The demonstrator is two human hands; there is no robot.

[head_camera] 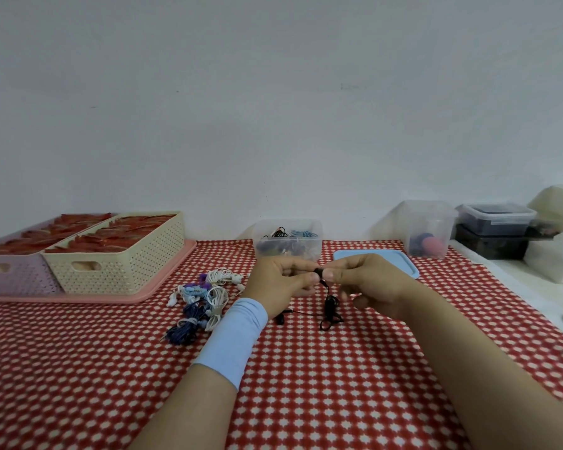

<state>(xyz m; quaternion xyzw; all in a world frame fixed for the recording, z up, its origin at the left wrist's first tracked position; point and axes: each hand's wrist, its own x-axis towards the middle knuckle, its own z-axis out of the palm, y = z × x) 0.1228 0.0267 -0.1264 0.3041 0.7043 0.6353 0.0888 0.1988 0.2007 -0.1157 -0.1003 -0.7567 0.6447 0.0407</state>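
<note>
Left hand [281, 277] and right hand [368, 280] meet above the worktop [338, 384], fingertips of each pinching the top of a black earphone set [330, 306]. Behind them a clear tub [288, 243] holds more loose cords, apparently waiting. Left of the hands lies a pile of wound earphones [205, 297], seemingly finished. The black set hangs between the hands in a loose bunch, one end trailing on the cloth. The work looks partway through: this set is not yet bundled.
</note>
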